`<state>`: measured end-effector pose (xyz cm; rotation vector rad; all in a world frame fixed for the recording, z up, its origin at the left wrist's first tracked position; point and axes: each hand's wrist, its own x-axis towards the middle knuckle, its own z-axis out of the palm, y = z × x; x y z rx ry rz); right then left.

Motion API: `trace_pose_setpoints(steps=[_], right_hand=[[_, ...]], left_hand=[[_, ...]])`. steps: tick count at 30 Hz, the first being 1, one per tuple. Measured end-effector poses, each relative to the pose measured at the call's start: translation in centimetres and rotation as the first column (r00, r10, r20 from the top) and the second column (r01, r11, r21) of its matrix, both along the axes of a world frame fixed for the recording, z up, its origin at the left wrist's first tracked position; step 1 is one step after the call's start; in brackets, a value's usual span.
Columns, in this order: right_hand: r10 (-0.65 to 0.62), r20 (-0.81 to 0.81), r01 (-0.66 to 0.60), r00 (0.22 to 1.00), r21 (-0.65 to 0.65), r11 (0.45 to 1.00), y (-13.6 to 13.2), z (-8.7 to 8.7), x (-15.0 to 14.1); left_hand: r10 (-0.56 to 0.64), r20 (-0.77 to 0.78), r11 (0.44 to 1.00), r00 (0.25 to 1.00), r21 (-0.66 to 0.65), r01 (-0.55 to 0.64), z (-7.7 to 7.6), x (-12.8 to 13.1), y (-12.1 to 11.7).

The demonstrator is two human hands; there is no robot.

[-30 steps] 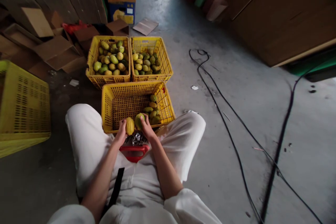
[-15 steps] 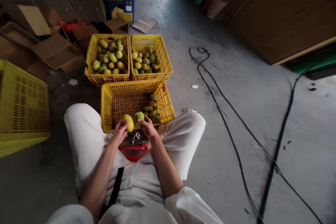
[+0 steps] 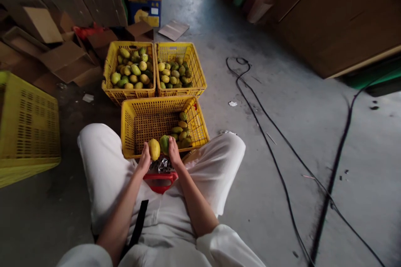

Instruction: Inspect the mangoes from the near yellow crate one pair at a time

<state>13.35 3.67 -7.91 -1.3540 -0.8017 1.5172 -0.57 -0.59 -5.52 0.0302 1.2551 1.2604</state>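
Note:
My left hand [image 3: 144,161] is closed around the left side of a smooth yellow oval fruit [image 3: 154,149], perhaps a papaya. Against the right side of a green fruit [image 3: 164,144] of similar size, my right hand [image 3: 174,153] is closed, its fingers straighter and partly covering it. Both fruits are held side by side over the near rim of a yellow plastic crate [image 3: 138,102]. Inside that crate, several green and yellowish fruits [image 3: 182,130] lie along the right side. Below my hands are crumpled clear wrapping and a red handle-like part [image 3: 160,176] between my legs.
Two yellow crates of fruit, one at the left [image 3: 108,69] and one at the right [image 3: 200,77], stand behind the near crate. Another yellow crate [image 3: 31,121] is at far left. Flattened cardboard [image 3: 67,60] lies beyond it. Black cables [image 3: 275,152] cross the floor at right.
Both fruits have turned in my hands, and the yellow one shows more upright. My fingers have straightened along their outer sides. The crates have stayed put.

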Motion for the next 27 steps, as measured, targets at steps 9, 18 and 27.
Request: trace_pose_setpoints(steps=[9,18,27], right_hand=[[-0.003,-0.447,-0.121,0.894,-0.25,0.961,0.8,1.0,0.3],[-0.025,-0.387,-0.067,0.922,-0.222,0.973,0.4,2.0,0.1],[-0.125,-0.109,0.075,0.986,-0.379,0.922,0.3,-0.3,-0.8]], left_hand=[[0.116,0.024,0.993,0.993,-0.022,-0.115,2.7,-0.1,1.0],[-0.016,0.021,1.0,1.0,0.02,0.015,2.1,0.2,0.6],[-0.273,-0.173,0.956,0.946,-0.159,0.246,1.3,0.8,0.3]])
